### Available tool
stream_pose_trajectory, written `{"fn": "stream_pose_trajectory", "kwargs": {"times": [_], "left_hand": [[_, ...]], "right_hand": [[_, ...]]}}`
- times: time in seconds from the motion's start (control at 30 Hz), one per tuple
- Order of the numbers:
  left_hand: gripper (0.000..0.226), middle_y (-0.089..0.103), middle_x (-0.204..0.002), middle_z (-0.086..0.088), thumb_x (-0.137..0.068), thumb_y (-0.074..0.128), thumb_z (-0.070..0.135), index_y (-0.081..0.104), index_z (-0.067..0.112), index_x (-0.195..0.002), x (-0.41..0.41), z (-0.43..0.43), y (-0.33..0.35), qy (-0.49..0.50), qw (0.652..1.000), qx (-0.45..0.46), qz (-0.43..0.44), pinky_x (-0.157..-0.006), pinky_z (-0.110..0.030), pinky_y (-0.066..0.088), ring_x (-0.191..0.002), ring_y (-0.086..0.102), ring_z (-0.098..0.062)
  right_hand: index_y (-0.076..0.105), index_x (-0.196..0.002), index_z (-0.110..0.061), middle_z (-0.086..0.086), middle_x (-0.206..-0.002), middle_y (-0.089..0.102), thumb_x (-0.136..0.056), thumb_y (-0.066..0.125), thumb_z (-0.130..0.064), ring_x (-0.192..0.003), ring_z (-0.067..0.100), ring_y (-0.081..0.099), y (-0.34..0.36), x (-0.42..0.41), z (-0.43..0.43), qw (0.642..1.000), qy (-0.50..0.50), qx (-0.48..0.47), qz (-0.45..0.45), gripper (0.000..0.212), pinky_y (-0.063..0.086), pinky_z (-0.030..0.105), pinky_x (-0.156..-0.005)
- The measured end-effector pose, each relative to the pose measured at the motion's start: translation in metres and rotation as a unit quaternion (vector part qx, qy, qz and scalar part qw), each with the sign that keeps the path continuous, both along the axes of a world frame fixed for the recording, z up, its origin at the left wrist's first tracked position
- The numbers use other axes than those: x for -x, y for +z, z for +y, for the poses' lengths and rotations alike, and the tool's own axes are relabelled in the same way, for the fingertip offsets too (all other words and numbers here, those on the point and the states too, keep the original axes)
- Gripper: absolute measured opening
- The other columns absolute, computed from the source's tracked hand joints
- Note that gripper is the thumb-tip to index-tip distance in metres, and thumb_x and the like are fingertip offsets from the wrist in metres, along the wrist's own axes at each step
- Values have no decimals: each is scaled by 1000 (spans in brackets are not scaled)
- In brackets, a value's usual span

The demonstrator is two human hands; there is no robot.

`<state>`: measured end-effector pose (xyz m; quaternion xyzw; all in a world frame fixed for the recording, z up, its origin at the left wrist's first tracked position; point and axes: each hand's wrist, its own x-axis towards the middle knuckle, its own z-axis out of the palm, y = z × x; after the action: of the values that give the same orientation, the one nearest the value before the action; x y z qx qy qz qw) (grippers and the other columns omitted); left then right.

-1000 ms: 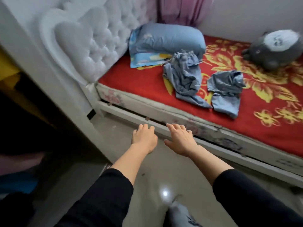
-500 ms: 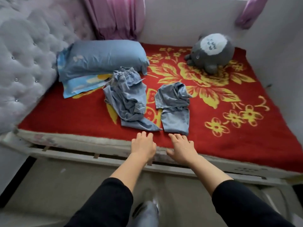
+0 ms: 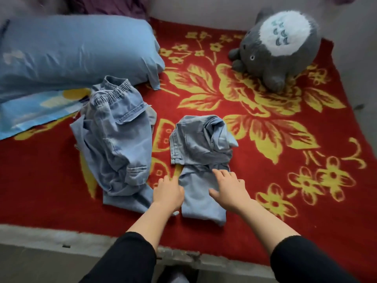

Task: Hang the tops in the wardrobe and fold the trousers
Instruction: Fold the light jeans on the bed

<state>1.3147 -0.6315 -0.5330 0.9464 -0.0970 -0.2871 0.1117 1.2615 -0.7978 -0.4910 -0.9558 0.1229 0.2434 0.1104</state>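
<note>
Two crumpled pairs of light blue denim trousers lie on the red flowered bedspread (image 3: 265,201). The left pair (image 3: 116,144), with an elastic waistband, lies below the pillow. The smaller right pair (image 3: 200,146) is bunched at its top and flat at its near end. My left hand (image 3: 168,194) hovers with fingers extended at the left edge of the right pair's near end. My right hand (image 3: 229,189) is spread over that same pair, fingers straight, resting on or just above the cloth. Neither hand grips anything.
A blue pillow (image 3: 71,52) lies at the back left on a patterned sheet. A grey and white plush toy (image 3: 279,48) sits at the back right. The bed's pale front edge (image 3: 40,235) runs below my arms. A wall stands at the right.
The view has turned from the wardrobe side to the bed. Both hands have moved forward from the bed's edge onto the bedspread, reaching the right pair of trousers.
</note>
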Motion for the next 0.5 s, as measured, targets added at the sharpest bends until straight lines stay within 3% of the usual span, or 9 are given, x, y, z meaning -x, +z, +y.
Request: {"fn": "stream_pose_trajectory", "kwargs": {"times": [0.2, 0.37, 0.5], "left_hand": [[38, 45, -130, -16, -95, 38, 29, 45, 13, -129, -73, -32, -79, 148, 984, 50, 85, -98, -42, 37, -122, 41, -35], [61, 39, -142, -20, -92, 50, 34, 29, 11, -145, -114, -50, -139, 400, 900, 130, 113, -104, -39, 30, -133, 34, -36], [65, 46, -137, -16, -87, 63, 37, 36, 10, -140, -138, -56, -170, 487, 854, 172, 66, -101, -37, 34, -127, 41, -32]], "right_hand": [[23, -148, -21, 0, -149, 30, -93, 45, -38, -137, 22, 27, -57, -75, -47, 999, 52, 1, -5, 61, 32, 43, -104], [20, -151, -20, 2, -158, 18, -90, 50, -32, -145, 22, 14, -96, -151, -78, 990, 93, 35, -104, 69, 22, 45, -109], [21, -151, -18, 6, -160, 13, -92, 48, -30, -148, 22, 9, -122, -205, -90, 979, 85, 51, -176, 66, 11, 43, -115]]}}
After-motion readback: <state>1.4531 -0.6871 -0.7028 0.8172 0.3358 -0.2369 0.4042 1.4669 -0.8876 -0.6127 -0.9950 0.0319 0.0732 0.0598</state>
